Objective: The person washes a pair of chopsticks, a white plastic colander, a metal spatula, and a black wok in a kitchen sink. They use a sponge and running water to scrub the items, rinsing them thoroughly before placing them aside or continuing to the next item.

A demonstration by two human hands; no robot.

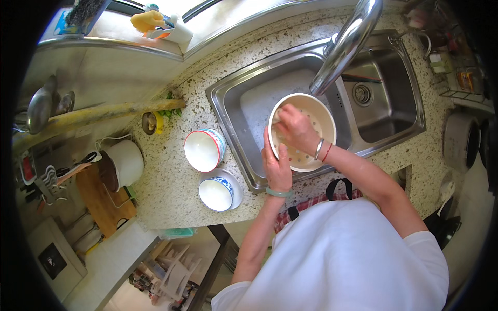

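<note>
A round cream colander (pixel 328 116), its bottom dotted with small holes, is held tilted above the left basin of the steel sink (pixel 244 106). My left hand (pixel 278 168) grips its near left rim, thumb on the inside wall. Inside the colander my right hand (pixel 296 126) is closed, fingers bunched against the left inner wall. Whatever those fingers hold, if anything, is hidden. On the counter to the left stand white bowls with a red rim (pixel 201 150), seemingly stacked. Closer to me, a blue-patterned white bowl (pixel 216 195) rests on a metal dish (pixel 236 187).
The chrome faucet (pixel 340 57) arches over the sink just beyond the colander. A smaller right basin (pixel 384 111) has a drain. At left are a white pot (pixel 126 163), a wooden cutting board (pixel 98 199) and a yellowish pole (pixel 104 114).
</note>
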